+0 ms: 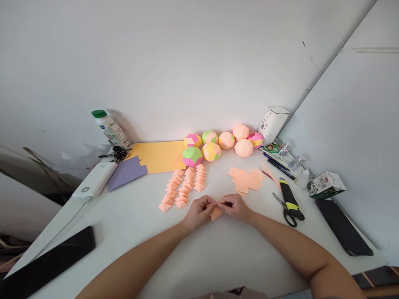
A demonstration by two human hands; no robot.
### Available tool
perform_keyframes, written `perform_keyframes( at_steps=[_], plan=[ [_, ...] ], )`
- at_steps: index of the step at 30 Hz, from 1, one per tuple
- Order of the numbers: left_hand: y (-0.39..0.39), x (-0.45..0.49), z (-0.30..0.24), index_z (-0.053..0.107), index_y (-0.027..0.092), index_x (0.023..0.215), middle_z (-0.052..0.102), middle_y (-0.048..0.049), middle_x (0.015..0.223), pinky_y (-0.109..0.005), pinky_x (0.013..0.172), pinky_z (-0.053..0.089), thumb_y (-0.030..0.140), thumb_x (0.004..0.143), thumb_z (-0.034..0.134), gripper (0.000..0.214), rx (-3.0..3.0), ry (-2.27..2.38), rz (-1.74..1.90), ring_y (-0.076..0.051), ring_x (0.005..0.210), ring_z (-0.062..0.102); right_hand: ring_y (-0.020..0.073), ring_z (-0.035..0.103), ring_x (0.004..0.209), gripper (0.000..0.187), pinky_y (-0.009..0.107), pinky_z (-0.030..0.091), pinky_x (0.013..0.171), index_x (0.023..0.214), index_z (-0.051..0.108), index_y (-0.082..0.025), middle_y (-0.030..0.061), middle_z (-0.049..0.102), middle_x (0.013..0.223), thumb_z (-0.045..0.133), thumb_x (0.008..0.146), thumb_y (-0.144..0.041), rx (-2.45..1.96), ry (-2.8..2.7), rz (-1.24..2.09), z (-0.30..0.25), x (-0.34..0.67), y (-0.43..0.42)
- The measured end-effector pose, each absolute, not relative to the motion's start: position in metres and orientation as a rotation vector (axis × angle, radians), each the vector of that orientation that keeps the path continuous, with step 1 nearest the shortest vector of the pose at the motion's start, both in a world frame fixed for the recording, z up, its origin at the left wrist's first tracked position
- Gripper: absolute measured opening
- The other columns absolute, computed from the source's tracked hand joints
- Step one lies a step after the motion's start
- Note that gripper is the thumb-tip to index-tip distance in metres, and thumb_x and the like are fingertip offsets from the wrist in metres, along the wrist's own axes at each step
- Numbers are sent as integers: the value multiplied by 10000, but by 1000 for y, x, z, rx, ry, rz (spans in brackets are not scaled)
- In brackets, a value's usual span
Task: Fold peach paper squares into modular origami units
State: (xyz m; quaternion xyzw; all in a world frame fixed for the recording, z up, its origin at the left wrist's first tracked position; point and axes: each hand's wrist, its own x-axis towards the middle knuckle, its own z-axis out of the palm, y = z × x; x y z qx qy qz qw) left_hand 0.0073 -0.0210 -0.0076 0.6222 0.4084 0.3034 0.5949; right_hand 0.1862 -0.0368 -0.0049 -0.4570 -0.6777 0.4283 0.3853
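Note:
Both hands meet over the near middle of the white table, pinching one small peach piece of paper (216, 214) between them. My left hand (199, 211) grips its left side with thumb and forefinger. On the other side, my right hand (236, 207) holds it in the same kind of pinch. The paper looks partly folded; its upper edge is hidden by the fingertips. Rows of folded peach paper pieces (171, 192) lie beyond my left hand. Flat peach paper pieces (247, 179) are scattered just beyond my right hand.
Several faceted paper balls (192, 156) sit along the wall. Scissors (286, 209) and a utility knife (291, 199) lie at right, near a black phone (344, 227) and small carton (326, 185). Yellow card (162, 156), purple card (127, 173), a bottle (112, 129) and a white power bank (95, 180) stand left.

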Motion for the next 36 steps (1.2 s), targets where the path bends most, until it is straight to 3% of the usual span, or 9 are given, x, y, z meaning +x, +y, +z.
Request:
perform_keyframes(
  at_steps=[12,23,28,31,36],
  plan=[
    [-22,8,-2,487,169,690,481,46,527,-197,450,303,472,765,567,322,1383,955,712,-82,460,422,97,411,499,202,223,330,460,624,625,-148,-16,498,534,604,761,-294,-1191,-1573,1258,-2,191,-37],
    [-21,5,-4,450,183,683,493,43,532,-215,505,342,358,798,532,225,1281,902,806,-96,503,439,103,419,522,154,226,340,490,543,551,-162,-24,479,533,594,676,-228,-1234,-1349,1320,-4,195,-32],
    [-20,7,-5,524,174,811,523,16,695,-218,532,374,399,793,571,230,1352,859,787,-98,583,463,90,397,496,188,220,308,465,601,560,-152,-28,470,537,610,725,-284,-1181,-1530,1316,-3,193,-35],
    [-19,7,-5,526,162,726,465,27,626,-210,511,339,432,800,560,282,1444,889,768,-91,563,420,90,410,509,208,220,324,476,668,569,-152,-27,484,572,613,754,-336,-1162,-1545,1344,-4,192,-36],
    [-16,7,-9,447,187,812,402,76,543,-189,436,263,481,820,512,301,1223,914,806,-66,449,351,84,416,506,230,212,332,474,705,541,-160,-37,482,586,626,761,-366,-1155,-1484,1405,-7,193,-34]
  ],
)
